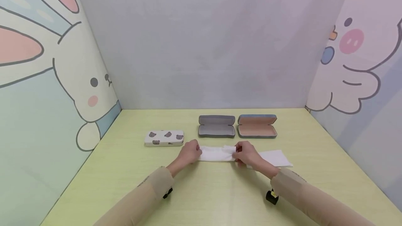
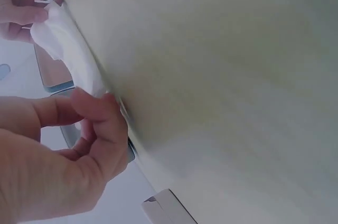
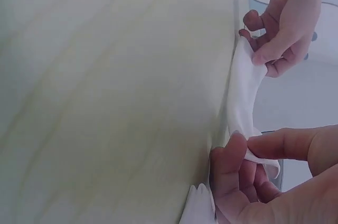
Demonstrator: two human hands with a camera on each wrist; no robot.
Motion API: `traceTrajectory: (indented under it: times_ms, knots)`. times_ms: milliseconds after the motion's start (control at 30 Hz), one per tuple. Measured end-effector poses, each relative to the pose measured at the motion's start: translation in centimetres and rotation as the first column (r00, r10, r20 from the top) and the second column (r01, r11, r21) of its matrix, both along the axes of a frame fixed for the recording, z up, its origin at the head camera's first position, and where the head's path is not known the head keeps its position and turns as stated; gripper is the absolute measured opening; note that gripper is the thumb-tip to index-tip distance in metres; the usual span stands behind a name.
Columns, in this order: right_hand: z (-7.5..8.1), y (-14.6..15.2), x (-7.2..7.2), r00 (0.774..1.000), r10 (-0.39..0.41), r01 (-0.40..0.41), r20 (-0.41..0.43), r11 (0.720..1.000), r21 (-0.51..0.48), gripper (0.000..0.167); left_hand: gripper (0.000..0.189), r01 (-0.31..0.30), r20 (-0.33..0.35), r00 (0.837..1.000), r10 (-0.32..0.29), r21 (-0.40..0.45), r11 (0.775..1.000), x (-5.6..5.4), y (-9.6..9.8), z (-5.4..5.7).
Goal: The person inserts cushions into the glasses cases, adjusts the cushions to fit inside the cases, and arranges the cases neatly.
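A folded white cloth (image 1: 216, 154) stretches between the two hands, low over the table. My left hand (image 1: 190, 151) pinches its left end between thumb and curled fingers, as the left wrist view shows on the cloth (image 2: 79, 60). At the opposite end, my right hand (image 1: 247, 153) pinches the cloth near its corner, and the fabric (image 3: 244, 92) sags slightly between the grips. A second folded white cloth (image 1: 277, 158) lies on the table beside and partly beneath the right forearm.
Behind the hands stand two opened glasses cases, one grey inside (image 1: 216, 129) and one with a pinkish lining (image 1: 257, 130). To the left lies a closed white case with bear prints (image 1: 164, 138). The pale yellow table (image 1: 213, 198) meets printed walls at both sides.
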State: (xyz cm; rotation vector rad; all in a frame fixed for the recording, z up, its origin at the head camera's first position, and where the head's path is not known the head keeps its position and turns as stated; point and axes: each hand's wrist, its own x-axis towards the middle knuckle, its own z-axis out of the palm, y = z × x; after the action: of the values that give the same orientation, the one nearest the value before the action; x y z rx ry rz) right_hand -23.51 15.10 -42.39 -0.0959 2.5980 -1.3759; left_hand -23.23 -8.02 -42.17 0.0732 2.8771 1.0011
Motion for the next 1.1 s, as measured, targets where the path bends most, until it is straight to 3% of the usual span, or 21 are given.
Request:
traceTrajectory:
  times_ms: [200,433,667,1100]
  knots:
    - [0.1,0.3,-0.7,0.999,-0.006,0.009,0.052,0.997,-0.072,0.016,0.009,-0.003,0.004,1.0,0.002,0.068,0.998,-0.5,-0.2,0.2]
    - [0.5,0.7,-2.3,0.999,0.028,-0.021,0.035,0.984,-0.176,0.01,0.006,-0.019,-0.005,1.0,0.02,0.09,0.996,-1.5,-0.2,0.7]
    - [0.4,1.1,-3.8,0.999,0.019,-0.011,0.039,0.979,-0.202,0.012,0.008,-0.019,-0.038,0.999,0.023,0.111,0.994,-2.6,-0.1,1.1]
    - [1.0,0.7,-7.1,0.995,-0.031,0.054,0.099,0.968,-0.245,0.014,0.012,-0.052,-0.062,0.996,0.06,0.116,0.992,-5.6,0.1,1.2]
